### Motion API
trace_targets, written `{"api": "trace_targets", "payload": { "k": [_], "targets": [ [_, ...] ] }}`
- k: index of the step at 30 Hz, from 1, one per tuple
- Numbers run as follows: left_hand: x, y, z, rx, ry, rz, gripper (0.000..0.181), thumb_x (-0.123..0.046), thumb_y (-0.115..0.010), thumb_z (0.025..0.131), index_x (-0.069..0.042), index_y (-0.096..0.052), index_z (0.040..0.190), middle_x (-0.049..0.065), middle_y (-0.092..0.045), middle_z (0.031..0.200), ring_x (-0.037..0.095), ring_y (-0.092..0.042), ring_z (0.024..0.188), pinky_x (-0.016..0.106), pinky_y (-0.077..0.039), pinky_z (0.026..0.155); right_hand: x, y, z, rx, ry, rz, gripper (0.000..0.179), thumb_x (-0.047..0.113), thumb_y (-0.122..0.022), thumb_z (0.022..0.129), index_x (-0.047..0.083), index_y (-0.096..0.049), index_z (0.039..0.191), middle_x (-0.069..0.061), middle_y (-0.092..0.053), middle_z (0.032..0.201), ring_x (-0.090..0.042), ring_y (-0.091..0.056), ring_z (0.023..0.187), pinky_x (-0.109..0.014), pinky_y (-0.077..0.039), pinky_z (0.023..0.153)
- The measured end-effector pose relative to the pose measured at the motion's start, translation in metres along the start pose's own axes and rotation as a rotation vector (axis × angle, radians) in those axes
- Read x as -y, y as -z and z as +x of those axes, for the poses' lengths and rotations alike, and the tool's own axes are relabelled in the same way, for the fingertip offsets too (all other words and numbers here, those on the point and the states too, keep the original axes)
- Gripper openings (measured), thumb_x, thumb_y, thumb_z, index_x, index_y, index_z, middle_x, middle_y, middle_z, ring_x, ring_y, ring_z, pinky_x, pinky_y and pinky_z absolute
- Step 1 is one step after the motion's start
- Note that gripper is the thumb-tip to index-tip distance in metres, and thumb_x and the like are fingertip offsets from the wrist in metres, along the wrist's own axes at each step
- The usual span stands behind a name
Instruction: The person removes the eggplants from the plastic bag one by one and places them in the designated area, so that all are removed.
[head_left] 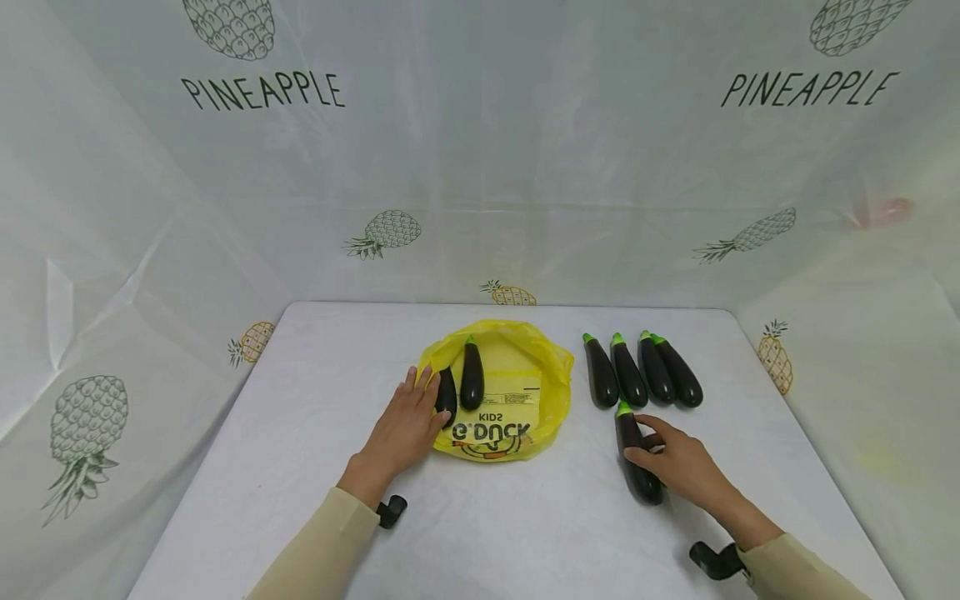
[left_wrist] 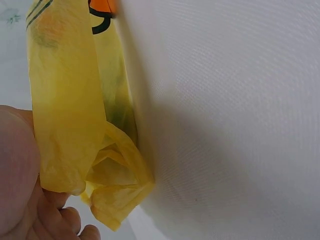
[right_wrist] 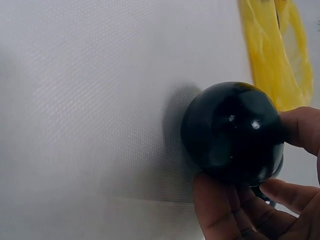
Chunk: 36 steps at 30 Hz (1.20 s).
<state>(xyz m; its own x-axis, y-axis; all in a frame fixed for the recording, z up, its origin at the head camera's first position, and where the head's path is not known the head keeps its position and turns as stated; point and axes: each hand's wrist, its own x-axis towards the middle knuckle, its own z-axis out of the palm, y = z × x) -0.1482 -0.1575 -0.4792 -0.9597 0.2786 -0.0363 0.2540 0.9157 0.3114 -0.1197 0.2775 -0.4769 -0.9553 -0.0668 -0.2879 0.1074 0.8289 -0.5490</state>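
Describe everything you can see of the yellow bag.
The yellow bag looks like thin, crinkled plastic. It lies near the middle of the white table, its mouth spread open in a rough ring. Dark print on it, inverted in the head view, reads "G.DUCK KIDS". Two dark eggplants lie within its rim, and the left hand touches its left side.

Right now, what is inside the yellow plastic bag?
Two eggplants lie inside the yellow plastic bag. The left hand covers part of it; anything under the eggplants cannot be seen.
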Motion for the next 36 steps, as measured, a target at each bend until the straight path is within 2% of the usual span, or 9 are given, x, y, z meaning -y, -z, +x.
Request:
{"api": "trace_targets", "payload": {
  "k": [25, 36],
  "targets": [
    [-0.0013, 0.0016, 0.0006, 0.009, 0.011, -0.014, 0.071, -0.040, -0.052, 0.112, -0.002, -0.027, 0.166, 0.019, -0.019, 0.175, 0.038, -0.006, 0.164, 0.054, -0.017, 0.133, 0.0001, -0.0035, 0.0044, -0.028, -0.003, 0.010, 0.078, 0.039, -0.075, 0.097, -0.007, -0.044, 0.152, -0.034, -0.067, 0.129, -0.046, -0.070, 0.113, -0.051, -0.064, 0.082],
    [-0.0011, 0.0004, 0.0000, -0.004, 0.012, -0.014, 0.071, -0.040, -0.054, 0.111, -0.002, -0.028, 0.166, 0.018, -0.020, 0.175, 0.038, -0.008, 0.164, 0.054, -0.017, 0.133, -0.0008, -0.0029, 0.0034, -0.049, 0.012, 0.008, 0.077, 0.044, -0.072, 0.100, -0.006, -0.045, 0.151, -0.032, -0.068, 0.127, -0.044, -0.070, 0.112, -0.051, -0.064, 0.083]
  ]
}}
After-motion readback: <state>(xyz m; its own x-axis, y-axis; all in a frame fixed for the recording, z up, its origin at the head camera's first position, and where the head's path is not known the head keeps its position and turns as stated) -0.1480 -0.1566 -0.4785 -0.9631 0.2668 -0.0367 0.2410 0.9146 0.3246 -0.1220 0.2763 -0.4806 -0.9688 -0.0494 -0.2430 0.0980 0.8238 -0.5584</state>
